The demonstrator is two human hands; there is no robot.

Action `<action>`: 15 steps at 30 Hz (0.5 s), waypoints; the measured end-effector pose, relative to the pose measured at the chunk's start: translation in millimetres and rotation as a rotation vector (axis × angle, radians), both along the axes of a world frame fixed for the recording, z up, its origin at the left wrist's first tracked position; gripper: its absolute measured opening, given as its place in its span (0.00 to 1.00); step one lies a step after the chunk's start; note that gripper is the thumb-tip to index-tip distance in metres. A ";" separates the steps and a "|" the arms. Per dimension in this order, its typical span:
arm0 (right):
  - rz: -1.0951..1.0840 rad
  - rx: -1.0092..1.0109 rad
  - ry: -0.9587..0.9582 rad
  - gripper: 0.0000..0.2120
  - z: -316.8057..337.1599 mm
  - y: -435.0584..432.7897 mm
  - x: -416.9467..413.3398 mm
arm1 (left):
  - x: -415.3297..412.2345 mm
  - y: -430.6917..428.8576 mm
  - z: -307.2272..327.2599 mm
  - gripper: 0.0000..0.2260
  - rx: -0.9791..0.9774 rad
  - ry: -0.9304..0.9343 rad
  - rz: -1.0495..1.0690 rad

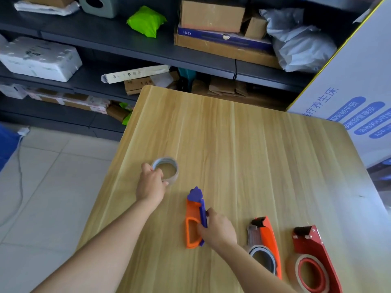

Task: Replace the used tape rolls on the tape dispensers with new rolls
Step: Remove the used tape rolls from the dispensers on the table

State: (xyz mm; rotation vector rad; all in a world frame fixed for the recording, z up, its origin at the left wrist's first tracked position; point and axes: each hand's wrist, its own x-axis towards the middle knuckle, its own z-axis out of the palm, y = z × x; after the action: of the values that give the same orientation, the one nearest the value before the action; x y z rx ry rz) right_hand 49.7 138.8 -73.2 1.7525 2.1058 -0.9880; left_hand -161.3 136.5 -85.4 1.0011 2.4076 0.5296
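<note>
Red dispenser (313,259) cut off at edge | left hand (151,182) grips tape roll (167,169)

Even, bright, diffuse light falls across the wooden table (243,144), strongest along its far left corner, where the grain washes pale. Shadows are soft and short under both forearms. The whole frame is slightly soft, with motion blur on the hands. Wide-angle distortion bows the table's edges and the dim, darker shelves (127,45) at the frame's top.
</note>
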 end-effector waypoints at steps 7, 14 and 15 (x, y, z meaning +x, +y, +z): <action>0.008 0.007 0.010 0.15 -3.6 2.0 -2.7 | -4.6 24.8 2.2 0.20 -0.109 0.120 -0.255; -0.050 0.027 0.004 0.27 11.8 9.1 15.5 | 22.3 21.8 27.5 0.21 -0.118 0.185 -0.405; -0.062 0.071 0.007 0.25 15.4 12.0 23.2 | 30.8 21.9 30.9 0.19 -0.090 0.206 -0.453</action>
State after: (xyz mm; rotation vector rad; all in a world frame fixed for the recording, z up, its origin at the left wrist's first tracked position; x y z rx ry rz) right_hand 72.9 150.8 -57.8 1.8614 2.1278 -0.9478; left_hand -130.6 158.4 -54.5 1.5644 2.2407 0.1603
